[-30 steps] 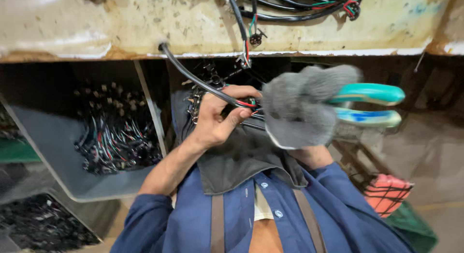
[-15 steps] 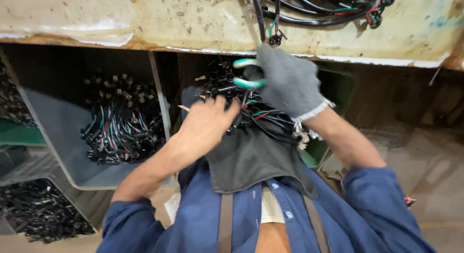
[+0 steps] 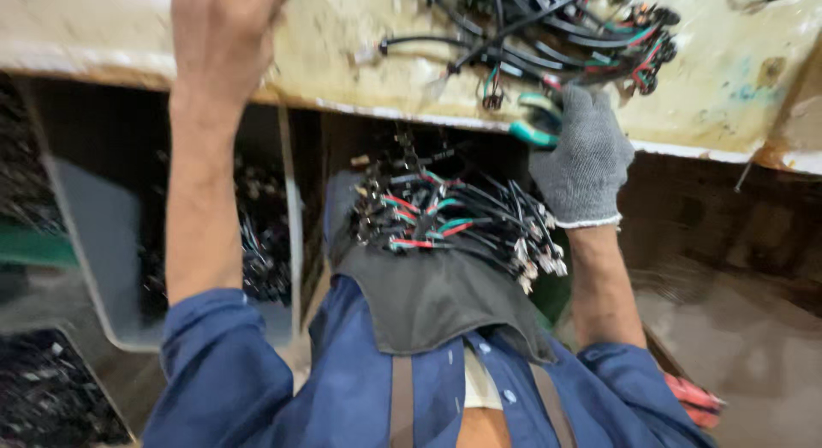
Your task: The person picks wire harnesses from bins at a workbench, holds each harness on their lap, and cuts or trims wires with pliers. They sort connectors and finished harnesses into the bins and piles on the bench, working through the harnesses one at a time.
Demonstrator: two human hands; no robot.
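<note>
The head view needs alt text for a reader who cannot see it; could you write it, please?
A gloved right hand grips teal-handled pliers at a worn bench; the bare left hand rests on the bench. Cut wires lie on a dark apron.

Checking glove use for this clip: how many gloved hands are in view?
1: the right hand wears a grey knit glove at the bench edge; the left hand, on the bench, is bare.

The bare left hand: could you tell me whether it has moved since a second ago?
Yes. The left hand has gone up from the wire bundle on the apron to the worn bench top, above its front edge.
</note>
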